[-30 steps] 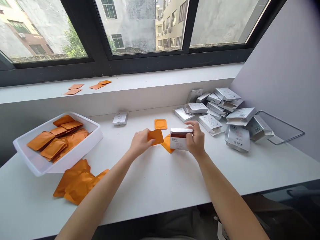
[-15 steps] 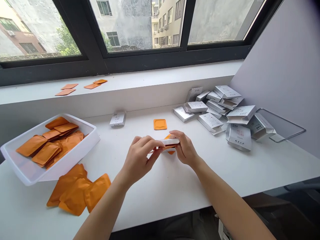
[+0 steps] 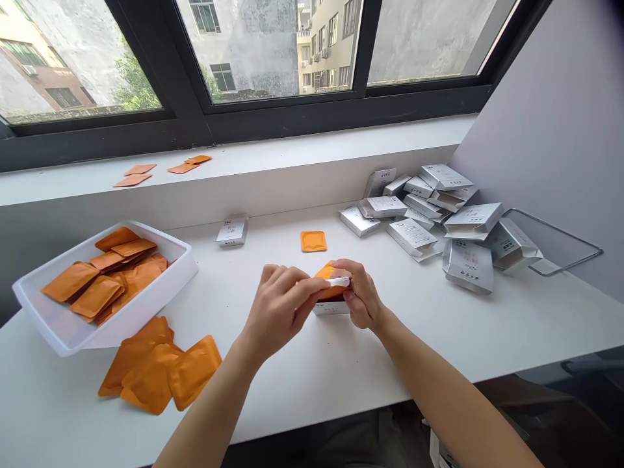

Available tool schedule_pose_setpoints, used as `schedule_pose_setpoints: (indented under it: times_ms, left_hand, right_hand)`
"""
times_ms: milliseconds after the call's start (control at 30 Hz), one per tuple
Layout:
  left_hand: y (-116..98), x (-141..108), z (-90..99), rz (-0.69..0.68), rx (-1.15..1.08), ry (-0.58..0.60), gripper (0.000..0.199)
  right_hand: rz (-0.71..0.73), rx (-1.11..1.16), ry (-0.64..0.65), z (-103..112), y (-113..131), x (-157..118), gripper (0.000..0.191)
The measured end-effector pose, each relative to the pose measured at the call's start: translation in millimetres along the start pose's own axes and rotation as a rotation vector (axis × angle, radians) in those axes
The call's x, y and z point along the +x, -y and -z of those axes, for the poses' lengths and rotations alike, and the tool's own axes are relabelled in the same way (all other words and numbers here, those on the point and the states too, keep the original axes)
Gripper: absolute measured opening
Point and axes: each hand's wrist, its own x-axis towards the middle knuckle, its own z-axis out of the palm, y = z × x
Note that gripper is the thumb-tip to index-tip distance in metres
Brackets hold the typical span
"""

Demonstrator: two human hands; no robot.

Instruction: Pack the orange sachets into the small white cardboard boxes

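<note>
While loose orange packets (image 3: 151,374) lie nearest on the bench (image 3: 302,390), two hands meet beyond them at a small white box (image 3: 333,309) held with its open side showing. The right hand (image 3: 361,296) is closed around the box's right end. The left hand (image 3: 273,315) has its fingers bent close together at the white flap (image 3: 338,282); whether it pinches anything cannot be told. Orange shows in the opening, so the step looks like getting a packet into the box; the next move seems to call for easing it down with the mouth held steady. Just past the flap an orange piece (image 3: 325,269) shows, partly hidden, and a flat packet (image 3: 312,241) lies apart farther back. A tub (image 3: 180,273) of packets stands at the left; white boxes (image 3: 412,237) are heaped at the far right. A second earlier, the left hand held a packet clear of the box; now it is at the box.
</note>
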Motion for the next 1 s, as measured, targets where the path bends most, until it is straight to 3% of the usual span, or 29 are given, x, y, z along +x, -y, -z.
schedule_pose_setpoints:
  times_ms: [233,367,533,633,700,833,933,1000]
  left_hand:
    - [-2,-7,-3.5,0.067,-0.107,-0.135,0.015]
    - [-5,-2,13.2,-0.057,-0.075,0.026,0.014]
    - [-13,17,23.4,0.013,0.033,0.296,0.012]
    - [-12,24,20.2,0.038,0.094,0.388,0.016]
    - [-8,22,16.6,0.035,0.106,0.396,0.016]
    - [4,2,9.1,0.123,0.181,0.309,0.019]
    - [12,-15,5.5,0.179,0.143,0.369,0.022]
    - [17,-21,6.2,0.175,0.097,0.4,0.022]
  right_hand:
    - [-0.016,0.02,-0.011,-2,-2,-3,0.04]
    - [-0.009,0.006,-0.001,-7,0,-3,0.04]
    - [0.033,-0.004,-0.012,-16,6,1,0.037]
    - [0.033,0.021,-0.025,-19,8,2,0.042]
    - [-0.047,0.065,-0.026,-19,9,2,0.054]
    - [-0.389,0.277,0.023,-19,12,3,0.084]
    - [-0.63,0.475,0.2,-25,16,4,0.086]
    - [-0.708,0.6,0.309,-30,20,5,0.079]
